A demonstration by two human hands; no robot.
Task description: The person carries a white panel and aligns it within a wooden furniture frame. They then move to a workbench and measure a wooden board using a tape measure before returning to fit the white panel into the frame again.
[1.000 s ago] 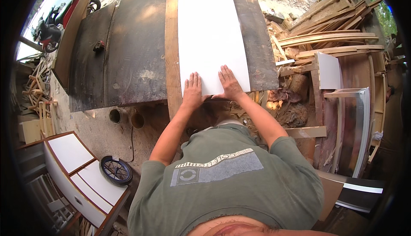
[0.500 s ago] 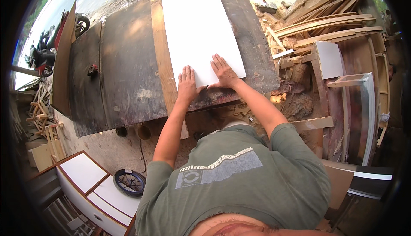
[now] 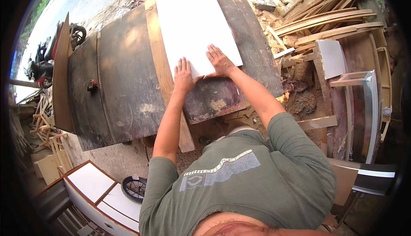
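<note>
A long white board (image 3: 192,22) lies on a dark, worn saw table (image 3: 124,82), running away from me beside a wooden fence strip (image 3: 160,60). My left hand (image 3: 184,75) lies flat with fingers spread on the board's near left corner. My right hand (image 3: 219,60) presses flat on the near right part of the board. Neither hand grips anything.
Stacked wooden slats and offcuts (image 3: 325,22) lie to the right with sawdust on the ground. A white-panelled cabinet piece (image 3: 92,184) and a round blue fan guard (image 3: 135,188) sit at lower left. A motorbike (image 3: 43,64) stands beyond the table's left end.
The white board has slid further away along the table with both hands following it, arms stretching out. The view has shifted a little to the right.
</note>
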